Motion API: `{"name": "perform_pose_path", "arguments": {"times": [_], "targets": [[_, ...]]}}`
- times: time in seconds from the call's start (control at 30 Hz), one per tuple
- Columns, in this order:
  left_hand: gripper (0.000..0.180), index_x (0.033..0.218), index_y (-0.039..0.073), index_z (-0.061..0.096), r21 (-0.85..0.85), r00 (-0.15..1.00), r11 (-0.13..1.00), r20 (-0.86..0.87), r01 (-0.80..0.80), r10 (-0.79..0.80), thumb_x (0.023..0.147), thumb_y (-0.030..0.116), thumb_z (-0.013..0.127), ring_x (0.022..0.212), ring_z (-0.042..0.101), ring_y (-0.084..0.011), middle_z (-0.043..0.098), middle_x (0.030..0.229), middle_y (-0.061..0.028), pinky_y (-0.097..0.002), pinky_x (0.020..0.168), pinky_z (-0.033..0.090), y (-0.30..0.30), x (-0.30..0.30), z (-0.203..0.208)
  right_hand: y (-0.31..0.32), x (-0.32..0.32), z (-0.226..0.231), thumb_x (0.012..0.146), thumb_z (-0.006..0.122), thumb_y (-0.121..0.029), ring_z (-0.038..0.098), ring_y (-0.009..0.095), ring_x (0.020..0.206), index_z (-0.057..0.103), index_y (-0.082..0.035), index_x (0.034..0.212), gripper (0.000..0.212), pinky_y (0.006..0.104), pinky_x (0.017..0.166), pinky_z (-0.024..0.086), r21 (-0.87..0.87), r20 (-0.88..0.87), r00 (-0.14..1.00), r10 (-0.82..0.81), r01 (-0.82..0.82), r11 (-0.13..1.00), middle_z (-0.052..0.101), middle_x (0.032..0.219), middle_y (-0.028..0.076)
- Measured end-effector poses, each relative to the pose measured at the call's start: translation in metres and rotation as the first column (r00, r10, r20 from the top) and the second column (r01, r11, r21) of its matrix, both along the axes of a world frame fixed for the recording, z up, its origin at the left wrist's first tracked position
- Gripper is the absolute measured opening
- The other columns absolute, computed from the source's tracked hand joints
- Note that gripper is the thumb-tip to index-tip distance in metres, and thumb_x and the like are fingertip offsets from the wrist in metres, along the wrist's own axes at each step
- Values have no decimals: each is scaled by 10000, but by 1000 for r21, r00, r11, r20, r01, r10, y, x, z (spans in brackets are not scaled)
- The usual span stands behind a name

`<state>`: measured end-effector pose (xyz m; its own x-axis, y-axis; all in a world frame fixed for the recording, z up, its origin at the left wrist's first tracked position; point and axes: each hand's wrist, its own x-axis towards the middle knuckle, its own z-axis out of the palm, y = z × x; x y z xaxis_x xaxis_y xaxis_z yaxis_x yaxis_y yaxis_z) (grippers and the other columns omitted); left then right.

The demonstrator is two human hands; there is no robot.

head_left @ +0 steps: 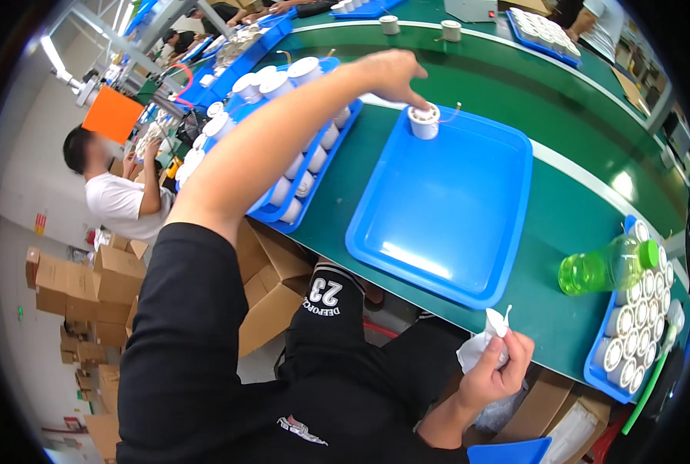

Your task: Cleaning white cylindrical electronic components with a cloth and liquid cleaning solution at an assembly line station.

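My left hand (392, 76) reaches far across the bench, its fingers apart. One fingertip is at the top of a white round plastic part (424, 124) with a thin wire; whether it touches cannot be made out. The part stands upright in the far left corner of a blue tray (453, 197), the only thing in it. Close to the bench's near edge, my right hand (501, 370) pinches a crumpled white cloth (475, 352), with one corner sticking up above the fingers.
Left of the tray, stacked blue trays (289, 216) hold several white parts. At right are a green bottle (604, 269) and another filled tray (602, 363). A green conveyor (515, 100) runs behind. Cardboard boxes (271, 290) sit below; a person (121, 193) works at far left.
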<state>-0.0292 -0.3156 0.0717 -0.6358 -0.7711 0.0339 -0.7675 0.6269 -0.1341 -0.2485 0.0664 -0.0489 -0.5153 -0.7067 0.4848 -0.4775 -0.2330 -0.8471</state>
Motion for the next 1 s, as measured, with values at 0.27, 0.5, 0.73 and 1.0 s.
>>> {"name": "perform_pose_path", "arguments": {"times": [0.27,0.5,0.73,1.0], "targets": [[590,1231,85,657,47,899,933,290,-356,328,737,391,757,1079,642,-280,668,1176,-160,-370,938,497,7,136,102,-8,21,3,840,631,-29,553,222,829,643,23,979,149,311,745,439,-27,180,976,120,-117,993,581,914,126],[542,1153,80,702,246,888,856,196,-455,416,690,341,805,866,671,-203,710,973,-92,-330,758,522,-19,151,93,-10,34,1,851,598,-63,548,214,867,632,32,1018,195,313,773,434,-17,205,970,132,-131,991,575,932,131],[551,1080,45,727,34,942,944,-59,-329,331,639,361,824,861,676,-212,711,954,-107,-314,783,523,4,173,122,-10,60,-3,772,548,-11,534,230,1070,563,71,1166,403,340,968,397,-267,576,668,472,-392,880,526,1161,149],[463,1060,38,710,151,633,986,-757,-76,164,708,308,843,820,642,-97,700,906,-42,-253,758,517,150,148,129,-32,87,48,802,633,62,540,262,1096,452,24,1304,534,391,980,435,-484,151,906,395,-281,829,493,1218,183]]}}
